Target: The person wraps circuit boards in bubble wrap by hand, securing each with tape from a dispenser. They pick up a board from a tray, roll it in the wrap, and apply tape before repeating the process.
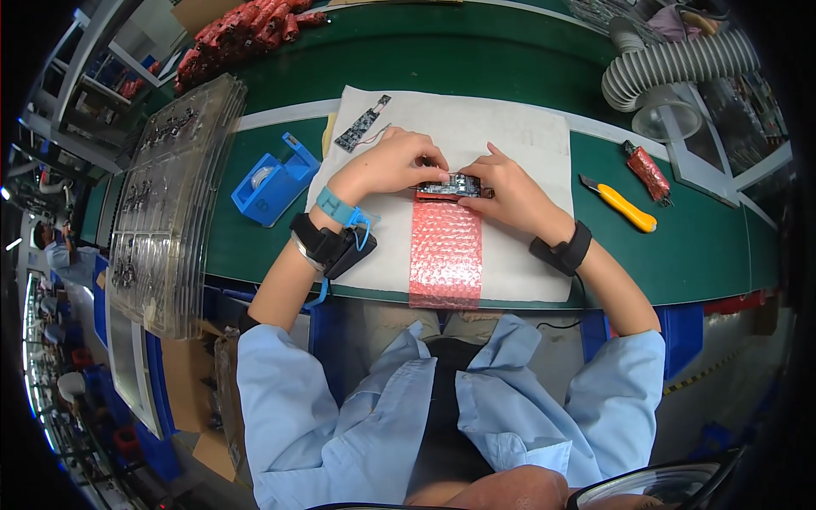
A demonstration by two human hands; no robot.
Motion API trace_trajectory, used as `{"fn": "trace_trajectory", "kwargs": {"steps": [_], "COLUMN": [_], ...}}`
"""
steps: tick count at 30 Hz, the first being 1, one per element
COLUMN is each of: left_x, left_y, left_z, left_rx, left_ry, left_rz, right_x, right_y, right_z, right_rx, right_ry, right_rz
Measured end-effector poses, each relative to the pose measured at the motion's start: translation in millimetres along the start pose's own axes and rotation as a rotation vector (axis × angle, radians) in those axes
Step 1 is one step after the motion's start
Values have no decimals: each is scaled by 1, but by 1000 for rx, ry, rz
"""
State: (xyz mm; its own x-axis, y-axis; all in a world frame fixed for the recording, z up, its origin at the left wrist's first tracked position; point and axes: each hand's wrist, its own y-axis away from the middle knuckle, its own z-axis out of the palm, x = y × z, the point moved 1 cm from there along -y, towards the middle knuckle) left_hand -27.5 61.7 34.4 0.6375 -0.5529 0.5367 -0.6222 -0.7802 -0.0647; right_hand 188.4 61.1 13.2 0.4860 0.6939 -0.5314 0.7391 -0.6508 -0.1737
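A small black circuit board assembly (pixel 450 186) lies across the far end of a strip of pink bubble wrap (pixel 446 255) on the white sheet (pixel 518 140). From its left end, my left hand (pixel 393 164) pinches it with thumb and bent fingers. My right hand (pixel 508 191) grips its right end, thumb on the near side and fingers behind. A second, loose circuit board (pixel 362 125) with thin wires rests on the sheet beyond my left hand. A blue wrist strap (pixel 333 206) circles my left wrist, and each forearm wears a black band.
Left of the sheet stand a blue tape dispenser (pixel 270 183) and a stack of clear plastic trays (pixel 161 212). To the right lie a yellow utility knife (pixel 625 208) and a red-wrapped piece (pixel 649 173). A grey hose (pixel 680 68) hangs at far right; red-wrapped bundles (pixel 242 38) are piled far left.
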Motion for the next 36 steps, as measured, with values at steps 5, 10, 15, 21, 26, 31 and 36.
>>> {"fn": "trace_trajectory", "kwargs": {"steps": [5, 10, 15, 21, 26, 31, 36], "left_x": [-1, 5, 3, -8, 18, 22, 12], "left_y": [5, 11, 30, 58, 45, 24, 21], "left_z": [-1, 5, -21, -29, 4, 45, 50], "left_rx": [27, 47, 162, 549, 583, 389, 341], "left_ry": [-34, -196, -24, 182, 914, 1151, 1128], "left_rz": [49, 39, -117, -302, -313, -289, -329], "right_x": [0, -2, -1, -3, -2, -6, -7], "right_y": [-1, -1, 2, 3, 4, 3, 6], "right_z": [0, 0, 6, 3, 1, 3, -1], "right_rx": [21, 44, 98, 90, 74, 80, 35], "right_ry": [-28, -34, -38, -79, -64, -69, -110], "right_rz": [-6, 19, -12, 15, -29, -48, 42]}}
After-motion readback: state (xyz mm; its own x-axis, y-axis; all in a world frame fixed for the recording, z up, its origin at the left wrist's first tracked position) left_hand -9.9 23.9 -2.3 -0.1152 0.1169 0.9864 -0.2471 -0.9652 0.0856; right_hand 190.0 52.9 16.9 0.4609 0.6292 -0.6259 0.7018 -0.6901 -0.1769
